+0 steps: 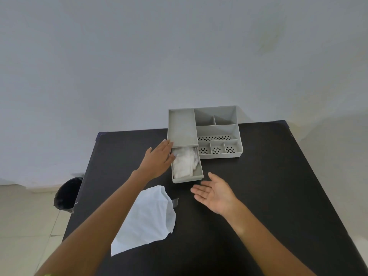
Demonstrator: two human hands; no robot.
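Grip: left hand (159,160) has straight fingers and clasps nothing, its tips laid on the left rim of the drawer (188,179). Right hand (215,194) is palm up, relaxed and empty, above the table (268,196) just in front of that drawer.

Items, left to right:
- Bin (67,194) — on the floor beside the table, lined with glossy black plastic.
- White sheet (147,218) — thin, soft and creased, lying flat on the matt black tabletop with one end rounded; a small grey scrap (175,202) shows at its right edge.
- Drawer — grey plastic, shallow and rectangular, pulled well out of the organiser; it holds crumpled white folded pieces (184,164) that fill its left and middle.
- Organiser (219,132) — matching grey plastic with square-walled compartments, all bare, the front ones with perforated floors.

Progress, as judged: the drawer is open and stocked, and one sheet lies outside it. Whether that sheet goes in or has come out cannot be told, and the drawer is not yet pushed home.
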